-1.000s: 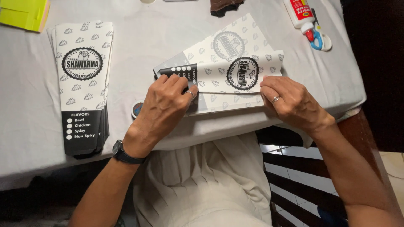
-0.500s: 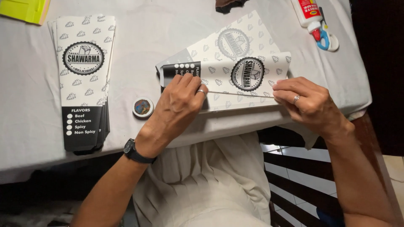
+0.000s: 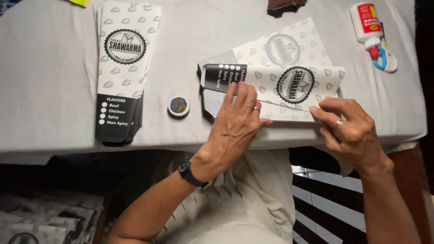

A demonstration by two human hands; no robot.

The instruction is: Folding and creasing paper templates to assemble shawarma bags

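Grey tablecloth (image 3: 54,68), two hands (image 3: 237,119) on one paper sleeve (image 3: 289,86), one stack (image 3: 122,68)

A printed paper sleeve (image 3: 289,86) lies flat on the grey-white cloth near the table's front edge, its long axis running left to right. It is white with a pattern of small grey shapes, a round black emblem right of its middle and a black band at its left end. Its upper flap is folded down over the middle, while another layer with a fainter round emblem shows behind. The near long edge lies pressed flat, partly covered
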